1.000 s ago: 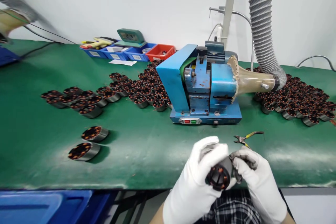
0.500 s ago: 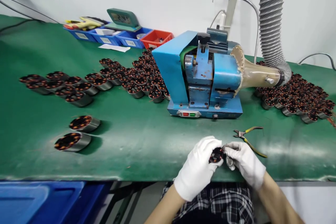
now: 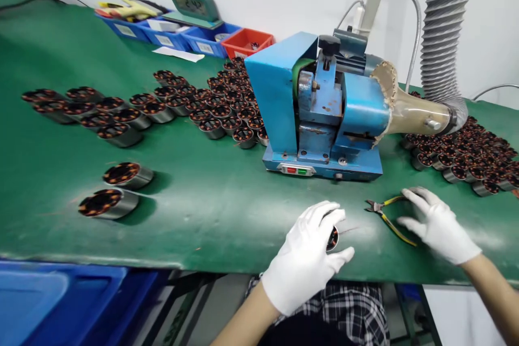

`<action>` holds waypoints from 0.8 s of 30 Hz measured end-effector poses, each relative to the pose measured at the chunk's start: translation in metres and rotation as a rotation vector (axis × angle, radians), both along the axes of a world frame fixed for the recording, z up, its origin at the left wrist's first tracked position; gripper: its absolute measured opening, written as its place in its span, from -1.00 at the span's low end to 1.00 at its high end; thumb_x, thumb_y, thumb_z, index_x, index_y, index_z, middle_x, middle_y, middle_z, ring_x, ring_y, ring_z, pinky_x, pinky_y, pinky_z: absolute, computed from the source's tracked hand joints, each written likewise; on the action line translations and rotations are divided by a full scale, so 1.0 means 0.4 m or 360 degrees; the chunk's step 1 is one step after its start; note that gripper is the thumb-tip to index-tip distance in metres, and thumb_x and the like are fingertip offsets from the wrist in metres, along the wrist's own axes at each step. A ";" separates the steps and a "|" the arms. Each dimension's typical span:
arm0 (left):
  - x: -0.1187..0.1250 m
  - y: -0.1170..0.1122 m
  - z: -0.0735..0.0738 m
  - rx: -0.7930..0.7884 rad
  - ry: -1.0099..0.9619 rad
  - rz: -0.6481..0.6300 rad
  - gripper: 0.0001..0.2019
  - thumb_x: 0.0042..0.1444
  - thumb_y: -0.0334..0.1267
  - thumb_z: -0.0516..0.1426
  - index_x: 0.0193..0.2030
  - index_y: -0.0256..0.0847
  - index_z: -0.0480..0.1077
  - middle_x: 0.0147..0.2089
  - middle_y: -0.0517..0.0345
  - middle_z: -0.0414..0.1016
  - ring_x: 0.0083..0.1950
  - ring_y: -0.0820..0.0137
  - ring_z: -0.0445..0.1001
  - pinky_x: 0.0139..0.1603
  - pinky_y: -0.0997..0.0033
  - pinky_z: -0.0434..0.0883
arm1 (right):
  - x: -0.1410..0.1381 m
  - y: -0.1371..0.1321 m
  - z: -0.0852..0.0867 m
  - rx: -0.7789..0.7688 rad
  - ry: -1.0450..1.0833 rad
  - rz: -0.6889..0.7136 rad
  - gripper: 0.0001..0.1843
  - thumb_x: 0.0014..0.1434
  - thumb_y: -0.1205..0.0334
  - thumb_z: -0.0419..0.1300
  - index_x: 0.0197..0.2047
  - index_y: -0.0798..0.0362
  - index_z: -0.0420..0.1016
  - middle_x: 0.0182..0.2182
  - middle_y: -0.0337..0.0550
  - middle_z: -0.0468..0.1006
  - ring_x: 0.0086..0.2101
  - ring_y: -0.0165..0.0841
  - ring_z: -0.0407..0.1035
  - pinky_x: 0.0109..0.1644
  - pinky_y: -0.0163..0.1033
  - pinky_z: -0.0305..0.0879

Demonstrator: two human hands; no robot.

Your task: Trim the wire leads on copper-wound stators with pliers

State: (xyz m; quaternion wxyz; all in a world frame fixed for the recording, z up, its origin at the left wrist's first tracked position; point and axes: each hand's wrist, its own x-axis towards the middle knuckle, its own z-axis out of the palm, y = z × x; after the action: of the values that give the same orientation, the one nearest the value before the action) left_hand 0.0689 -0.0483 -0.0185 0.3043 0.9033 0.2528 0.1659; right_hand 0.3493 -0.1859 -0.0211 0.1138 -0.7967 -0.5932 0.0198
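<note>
Stator (image 3: 332, 238) under glove at the near edge of the green worktop (image 3: 211, 211): my left grip (image 3: 306, 259), in white cotton, curls down over the small wound part and pins it against the mat, so that only a sliver of copper coil and dark core shows past my fingers. My right grip (image 3: 440, 225), gloved the same, lies spread and flat over the yellow handles of the side cutters (image 3: 379, 208), fingertips at them but not closed round them; their jaws point toward the stator, which sits just beside. Behind both stands the blue machine (image 3: 344, 113) with its ribbed extraction hose (image 3: 446, 32), flanked by rows of like stators (image 3: 117, 119) to the left and a heap (image 3: 470, 154) to the right; two more (image 3: 127, 174) sit apart near the front. By my judgement the stator is dense for its size and stiff in its steel ring, yet tender at the windings and any loose wire ends, so the smooth outer band is the place to hold it, never the coil faces; bare metal may slide a little in cotton. The cutters want taking by both handles.
</note>
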 end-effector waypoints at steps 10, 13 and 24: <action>0.041 -0.043 0.020 -0.0083 0.0271 -0.0149 -0.75 0.17 -0.44 -0.10 -0.24 -0.21 0.40 -0.24 0.08 0.44 -0.21 0.26 0.37 -0.12 0.16 0.29 | -0.149 -0.009 -0.077 0.0211 -0.0027 -0.0640 -0.55 0.04 0.00 0.09 -0.13 0.19 0.37 -0.33 0.12 0.49 -0.29 -0.03 0.42 -0.19 0.02 0.35; 0.039 -0.059 0.010 -0.0119 0.0282 -0.0126 -0.75 0.15 -0.45 -0.10 -0.27 -0.20 0.39 -0.26 0.08 0.42 -0.22 0.25 0.32 -0.13 0.15 0.25 | -0.196 -0.045 -0.028 0.0177 0.0519 -0.0702 -0.61 0.14 0.02 0.02 -0.09 0.11 0.37 -0.32 -0.03 0.55 -0.34 -0.18 0.47 -0.25 -0.15 0.39; 0.041 -0.070 -0.014 -0.0089 0.0139 -0.0039 -0.83 0.13 -0.45 -0.06 -0.36 -0.18 0.31 -0.33 0.15 0.37 -0.29 0.28 0.26 -0.21 0.22 0.18 | -0.305 -0.068 0.064 -0.0726 0.2044 -0.0528 -0.63 0.12 -0.01 0.13 -0.18 0.12 0.49 -0.32 -0.11 0.51 -0.23 -0.17 0.34 -0.12 -0.13 0.28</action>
State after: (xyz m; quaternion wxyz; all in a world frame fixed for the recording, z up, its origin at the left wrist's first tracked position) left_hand 0.0854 -0.0762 -0.0240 0.3202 0.9038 0.2594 0.1155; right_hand 0.2272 -0.2131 0.0046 0.2732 -0.7114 -0.2601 0.5929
